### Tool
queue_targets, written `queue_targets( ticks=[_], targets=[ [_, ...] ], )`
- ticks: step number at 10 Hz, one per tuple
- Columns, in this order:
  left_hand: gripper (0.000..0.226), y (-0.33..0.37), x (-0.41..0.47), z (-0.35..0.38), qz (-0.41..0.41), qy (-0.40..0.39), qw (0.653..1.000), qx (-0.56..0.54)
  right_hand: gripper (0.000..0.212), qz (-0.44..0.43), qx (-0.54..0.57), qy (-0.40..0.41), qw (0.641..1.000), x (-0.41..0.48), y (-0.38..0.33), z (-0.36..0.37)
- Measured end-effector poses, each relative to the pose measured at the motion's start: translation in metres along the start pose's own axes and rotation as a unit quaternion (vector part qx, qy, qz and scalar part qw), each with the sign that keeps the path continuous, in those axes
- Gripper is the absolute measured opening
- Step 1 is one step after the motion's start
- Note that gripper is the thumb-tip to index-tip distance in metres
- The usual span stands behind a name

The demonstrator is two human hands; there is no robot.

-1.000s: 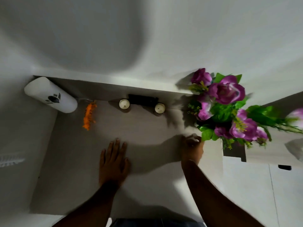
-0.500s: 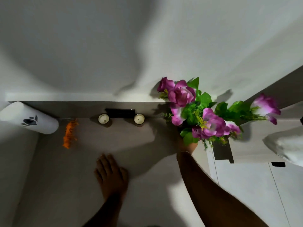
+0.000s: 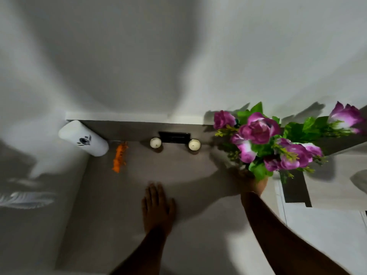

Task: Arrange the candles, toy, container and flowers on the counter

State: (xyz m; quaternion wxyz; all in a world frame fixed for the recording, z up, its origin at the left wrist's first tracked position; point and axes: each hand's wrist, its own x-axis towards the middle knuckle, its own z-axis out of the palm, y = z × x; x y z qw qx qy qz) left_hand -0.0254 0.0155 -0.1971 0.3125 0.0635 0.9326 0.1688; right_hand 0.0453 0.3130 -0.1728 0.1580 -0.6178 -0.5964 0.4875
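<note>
Right, quick pass, places given against the black tray [image 3: 174, 137].
Counter: grey-brown counter [image 3: 178, 171], white wall behind it; the black tray sits at the back edge against the wall.
Candles: left candle [image 3: 155, 142] just beside the tray's left end, right candle [image 3: 194, 144] just beside its right end; both round, pale, upright on the counter. Touching the tray or not, cannot tell.
Toy: orange toy [image 3: 119, 157] lies flat on the counter, left of the tray past the left candle; blurry, shape unclear.
Container: white container [image 3: 83, 138] with a dark logo, further left of the tray than the toy, at the counter's back-left corner, looks tilted from this view.
Flowers: purple flowers [image 3: 266, 141] with green leaves, right of the tray and right candle, over the counter's right end; stems run down into the right hand.
Left hand: left hand [image 3: 157, 208] in front of the tray, palm down flat on the counter, fingers straight and close together, holding nothing.
Right hand: right hand [image 3: 255, 184] front-right of the tray, fingers wrapped around the base of the flowers; a vase or pot, if any, is hidden.
</note>
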Motion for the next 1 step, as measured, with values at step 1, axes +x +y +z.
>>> queue_targets(
  ticks=[1],
  targets=[
    [0.086, -0.0027, 0.0099, -0.0115, 0.012, -0.051, 0.997, -0.053, 0.055, 0.007, -0.11, 0.007, 0.994, -0.0487, 0.0092, 0.0175]
  ],
)
